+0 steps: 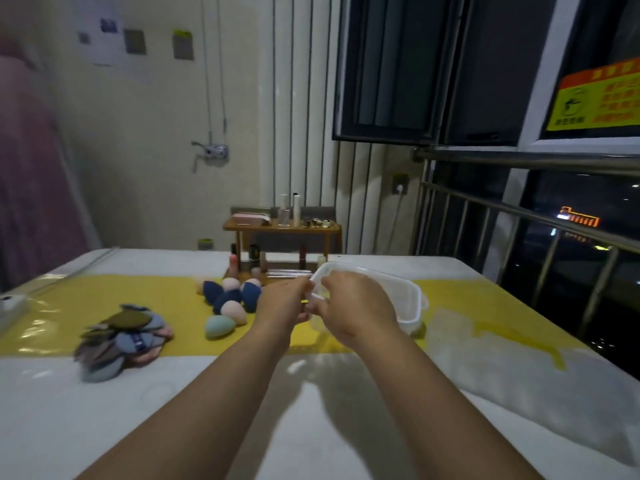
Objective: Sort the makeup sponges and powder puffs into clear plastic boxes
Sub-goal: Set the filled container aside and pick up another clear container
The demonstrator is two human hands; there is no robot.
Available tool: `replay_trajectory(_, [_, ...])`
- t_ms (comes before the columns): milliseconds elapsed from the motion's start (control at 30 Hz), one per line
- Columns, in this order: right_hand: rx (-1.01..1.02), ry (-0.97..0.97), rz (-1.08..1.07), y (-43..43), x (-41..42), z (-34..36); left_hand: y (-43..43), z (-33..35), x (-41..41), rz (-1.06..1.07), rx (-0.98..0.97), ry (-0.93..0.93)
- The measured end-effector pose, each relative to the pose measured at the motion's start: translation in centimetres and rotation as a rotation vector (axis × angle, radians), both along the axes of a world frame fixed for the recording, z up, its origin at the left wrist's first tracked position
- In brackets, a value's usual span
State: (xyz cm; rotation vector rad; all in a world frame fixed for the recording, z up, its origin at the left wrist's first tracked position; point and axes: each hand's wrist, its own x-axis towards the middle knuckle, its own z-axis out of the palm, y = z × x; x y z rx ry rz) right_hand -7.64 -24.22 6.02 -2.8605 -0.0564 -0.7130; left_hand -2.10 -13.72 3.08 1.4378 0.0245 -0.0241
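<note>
Plastic box [398, 294] pinched at its corner by left grip [282, 303] and right grip [353, 306], probably being opened; sorting not begun, next reach sponges [230, 301] just left of grips.

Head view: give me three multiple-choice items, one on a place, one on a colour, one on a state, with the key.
1. The pile of powder puffs lies:
A) right of the sponges
B) left of the sponges
C) behind the sponges

2. The sponge nearest the camera is:
A) red
B) black
C) mint green

3. The left hand and right hand:
A) grip the clear plastic box
B) are idle and open
C) pick up a puff

Key: 1 B, the puffs sit on the left part of the yellow runner; 2 C, its pale green shows beside navy and pink ones; 3 A, the fingers of both hands curl on the box's near rim.
</note>
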Motion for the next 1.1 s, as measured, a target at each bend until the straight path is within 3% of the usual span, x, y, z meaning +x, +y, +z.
replay_trajectory(167, [0.110, 0.053, 0.126, 4.7, 0.7, -2.1, 5.7, -1.8, -0.3, 0.142, -0.053, 0.074])
replay_trajectory(533, [0.155, 0.164, 0.271, 7.5, 1.7, -4.5, 10.5, -4.3, -0.4, 0.138, 0.033, 0.039])
replay_trajectory(700, [0.130, 0.319, 0.303, 6.3, 2.3, -4.9, 10.4, -5.1, -0.3, 0.112, 0.196, 0.044])
replay_trajectory(800, [0.297, 0.308, 0.355, 4.6, 2.6, -4.6, 10.2, -4.6, 0.2, 0.145, 0.362, -0.018])
replay_trajectory(933, [0.359, 0.187, 0.085, 1.9, 4.0, -4.0, 10.1, -4.1, 2.2, 0.169, 0.593, -0.161])
replay_trajectory(1033, [0.366, 0.186, -0.119, 0.7, 4.8, -4.2, 9.7, -4.0, 3.4, 0.093, 0.515, -0.176])
replay_trajectory(1100, [0.373, 0.217, -0.138, 0.6, 5.3, -4.5, 9.4, -4.1, 3.6, 0.049, 0.449, -0.135])
